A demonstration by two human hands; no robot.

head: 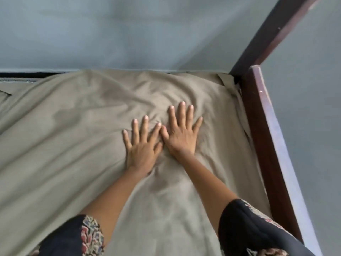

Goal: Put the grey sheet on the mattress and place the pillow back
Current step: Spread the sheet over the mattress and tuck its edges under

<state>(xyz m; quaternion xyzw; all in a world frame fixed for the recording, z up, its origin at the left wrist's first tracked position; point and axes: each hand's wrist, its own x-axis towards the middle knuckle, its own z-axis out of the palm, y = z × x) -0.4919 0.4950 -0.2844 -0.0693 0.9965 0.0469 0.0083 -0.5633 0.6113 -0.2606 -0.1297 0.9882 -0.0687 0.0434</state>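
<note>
Wrinkled grey fabric sheet (70, 137) lies spread out under me. My left hand (142, 147) and right hand (181, 134) press flat on it side by side, fingers straight and splayed, holding nothing. At right, dark brown wooden bed frame (262, 126) borders the sheet.

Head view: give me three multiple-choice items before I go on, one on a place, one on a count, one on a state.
1. Where does the dark wooden bed frame run?
A) right of the grey sheet
B) left of it
C) across its near edge
2. How many hands lie on the sheet?
A) none
B) one
C) two
3. How do their fingers lie?
A) pinching a fold
B) spread flat
C) clenched in fists
Answers: 1 A, the rail borders the sheet's right edge; 2 C, the left hand and right hand both press on it; 3 B, all fingers are straight and splayed.
</note>
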